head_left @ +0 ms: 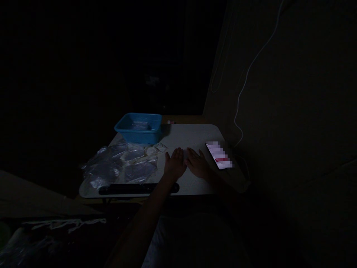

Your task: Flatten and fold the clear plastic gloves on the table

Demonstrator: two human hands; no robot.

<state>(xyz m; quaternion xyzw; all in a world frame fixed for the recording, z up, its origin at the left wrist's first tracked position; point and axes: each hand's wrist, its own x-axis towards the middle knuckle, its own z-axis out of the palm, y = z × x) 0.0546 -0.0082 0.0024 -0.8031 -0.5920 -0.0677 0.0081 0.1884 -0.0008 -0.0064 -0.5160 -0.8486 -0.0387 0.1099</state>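
Observation:
Both of my hands rest side by side on a white table [192, 130] in a dim room. My left hand [175, 163] lies palm down, its thumb spread away from the fingers. Close beside it, my right hand [197, 163] is also flat, with its fingers stretched out. A small pale piece [185, 154], too dim to identify, shows between the fingertips of the two hands. Clear plastic bags [139, 167] are spread to the left of my left hand. What lies under the palms is hidden.
At the table's back left stands a blue basin [153, 137] with clear packets inside. A lit phone [219, 154] lies at the right, near a white cable [240, 93]. Along the front edge runs a black bar [125, 189], partly behind my left forearm.

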